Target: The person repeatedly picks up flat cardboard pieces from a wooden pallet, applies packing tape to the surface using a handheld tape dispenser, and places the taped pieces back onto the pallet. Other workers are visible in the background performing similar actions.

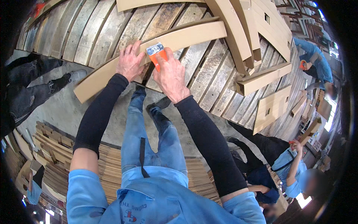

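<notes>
A long, folded brown cardboard strip (194, 35) lies slantwise across the slatted wooden table (93, 33), its left end jutting past the near edge. My left hand (129, 62) grips the strip around its middle, fingers bent over the far side. Beside it, my right hand (170, 72) is closed around an orange hand tool (153, 58) with a flat, patterned silver-blue end. That end is over the strip; the exact kind of tool I cannot make out. My two hands are close together but apart. Black sleeves cover both forearms.
More cardboard strips (229, 33) overlap at the far right, near a short folded piece (264, 77) and a flat panel with cutouts (272, 108). Co-workers in blue (317, 59) stand along the right. Dark-trousered legs (33, 89) are at left. Stacked cardboard (108, 168) is behind me.
</notes>
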